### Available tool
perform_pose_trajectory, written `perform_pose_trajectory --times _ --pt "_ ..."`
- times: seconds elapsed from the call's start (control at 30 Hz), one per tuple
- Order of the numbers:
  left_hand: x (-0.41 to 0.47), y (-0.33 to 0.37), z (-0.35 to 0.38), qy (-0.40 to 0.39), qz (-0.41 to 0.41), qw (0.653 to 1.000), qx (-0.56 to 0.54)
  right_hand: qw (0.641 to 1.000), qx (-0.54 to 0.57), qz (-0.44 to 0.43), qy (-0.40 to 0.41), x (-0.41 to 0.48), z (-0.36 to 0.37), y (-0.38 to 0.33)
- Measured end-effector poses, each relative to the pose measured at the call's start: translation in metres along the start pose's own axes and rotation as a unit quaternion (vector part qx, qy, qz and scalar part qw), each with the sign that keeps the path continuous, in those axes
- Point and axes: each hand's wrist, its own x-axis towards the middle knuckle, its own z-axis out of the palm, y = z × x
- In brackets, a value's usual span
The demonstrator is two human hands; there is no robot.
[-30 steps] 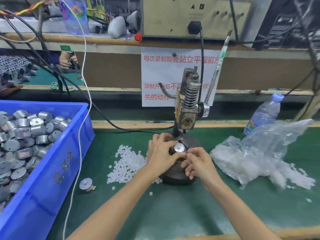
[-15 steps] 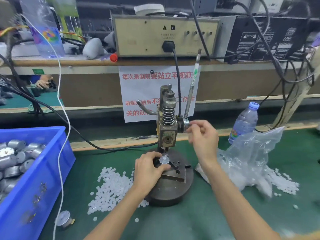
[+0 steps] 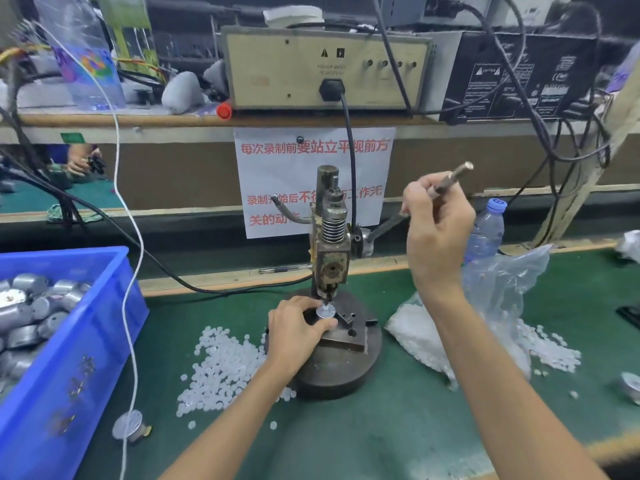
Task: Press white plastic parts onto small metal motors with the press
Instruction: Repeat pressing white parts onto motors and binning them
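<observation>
A small hand press point(image 3: 331, 258) stands on a round dark base point(image 3: 349, 365) in the middle of the green mat. My left hand point(image 3: 298, 332) holds a small metal motor point(image 3: 325, 312) on the base, right under the press ram, which touches the motor's top. My right hand point(image 3: 437, 230) grips the press lever point(image 3: 453, 176), which is tilted down to the right. Loose white plastic parts point(image 3: 221, 368) lie in a heap left of the base.
A blue bin point(image 3: 79, 358) full of metal motors stands at the left. One motor point(image 3: 129, 426) lies on the mat by a white cord point(image 3: 133, 271). A clear bag of white parts point(image 3: 485, 327) and a water bottle point(image 3: 486, 230) sit at the right.
My right hand left the motor, rose to the lever, gripped it and pulled it down to the right. The ram came down onto the motor. My left hand stayed on the motor.
</observation>
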Motion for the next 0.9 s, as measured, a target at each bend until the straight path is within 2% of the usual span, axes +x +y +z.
perform_pose_trajectory --times 0.27,0.43,0.57,0.67,0.73,0.83,0.9 --pt "0.0 -0.001 0.001 0.002 0.001 1.0 0.01 0.996 0.081 -0.012 0.025 -0.036 -0.002 0.008" --pt "0.0 -0.001 0.0 0.003 0.002 1.0 0.028 0.997 0.036 -0.028 0.065 -0.026 0.007 0.004" --pt "-0.001 0.002 0.002 0.013 0.003 0.999 0.05 0.998 -0.004 0.006 0.068 0.004 0.02 0.0" --pt "-0.006 0.003 0.006 0.032 0.012 0.994 0.103 0.997 0.014 0.08 0.007 0.016 0.024 0.0" --pt "-0.012 0.004 0.008 0.055 0.014 0.993 0.102 0.991 0.003 0.126 -0.034 0.006 0.015 0.005" --pt "-0.032 0.011 0.008 0.066 0.032 0.996 0.055 0.981 -0.058 0.145 -0.112 -0.034 -0.015 0.02" --pt "-0.051 0.023 0.011 0.032 0.057 0.998 -0.005 0.955 -0.104 0.19 -0.204 -0.068 -0.039 0.03"
